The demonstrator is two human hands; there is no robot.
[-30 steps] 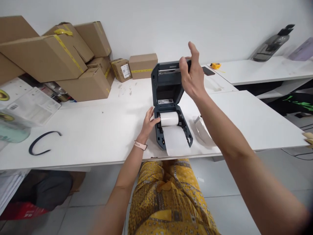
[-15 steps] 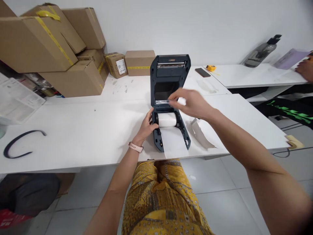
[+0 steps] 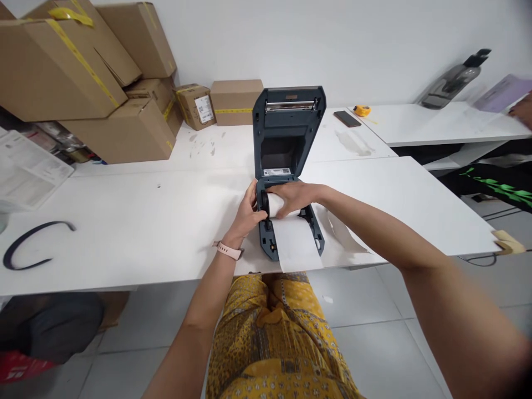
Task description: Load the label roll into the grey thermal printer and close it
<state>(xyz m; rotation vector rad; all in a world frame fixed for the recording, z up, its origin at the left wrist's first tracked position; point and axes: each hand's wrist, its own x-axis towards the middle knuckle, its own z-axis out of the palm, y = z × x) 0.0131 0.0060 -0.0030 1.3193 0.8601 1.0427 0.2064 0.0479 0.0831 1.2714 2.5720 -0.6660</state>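
Note:
A dark blue-grey label printer (image 3: 261, 124) stands on the white table with its lid raised. Inside its base lies a white label roll (image 3: 274, 206), and a strip of white label paper (image 3: 297, 244) runs from it over the printer's front edge. My left hand (image 3: 248, 215) grips the left side of the base, thumb on the inner rim near the roll's black holder. Across the top of the roll sits my right hand (image 3: 296, 198), fingers and thumb curved around it. Part of the roll is hidden under that hand.
Cardboard boxes (image 3: 141, 130) are stacked at the back left. A phone (image 3: 347, 118) and a yellow tape measure (image 3: 362, 111) lie behind the printer to the right. A curled paper piece (image 3: 343, 233) is beside the printer. Another person's hand (image 3: 522, 110) shows at the right edge.
My right hand has come down from in front of the raised lid onto the label roll. My left hand stays at the printer's left side.

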